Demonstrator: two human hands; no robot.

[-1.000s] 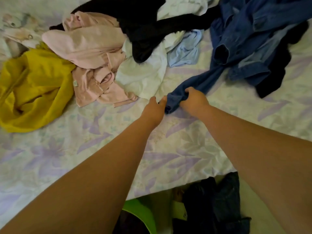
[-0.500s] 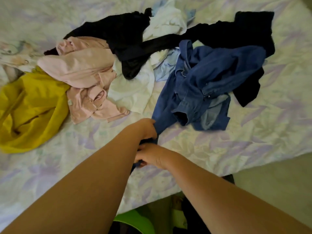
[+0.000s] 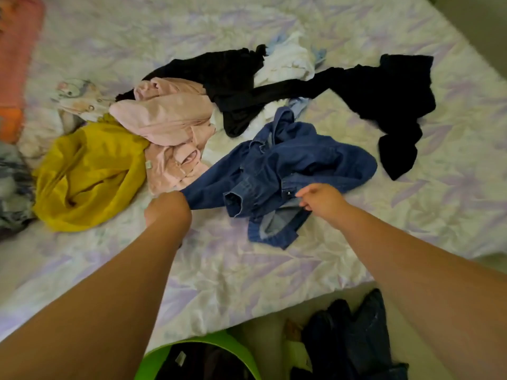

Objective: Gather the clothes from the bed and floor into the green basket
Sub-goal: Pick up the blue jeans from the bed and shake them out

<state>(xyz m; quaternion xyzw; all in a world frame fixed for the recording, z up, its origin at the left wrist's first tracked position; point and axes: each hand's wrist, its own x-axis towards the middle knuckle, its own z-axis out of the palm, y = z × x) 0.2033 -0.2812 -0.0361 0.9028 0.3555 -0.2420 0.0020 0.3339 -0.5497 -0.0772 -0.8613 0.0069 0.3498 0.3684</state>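
Note:
A blue denim garment [image 3: 290, 171] lies crumpled on the flower-print bed sheet [image 3: 274, 270]. My left hand [image 3: 168, 208] is closed on one end of it, at its left. My right hand [image 3: 321, 197] hovers over the garment's lower right part, fingers apart, holding nothing. Behind lie a pink garment [image 3: 167, 119], a yellow garment [image 3: 90, 174], black clothes [image 3: 384, 89] and white clothes [image 3: 288, 61]. The green basket [image 3: 153, 363] shows at the bottom edge, with dark clothes inside.
Dark clothes [image 3: 354, 341] lie on the floor beside the basket, below the bed's edge. An orange-pink cloth [image 3: 16, 64] sits at the far left, with a grey patterned cloth [image 3: 13, 187] below it. A printed white item [image 3: 79, 97] lies behind the yellow garment.
The denim garment has been dragged toward the near bed edge. My right hand has let go of it and moved right with fingers apart. My left hand still grips its end.

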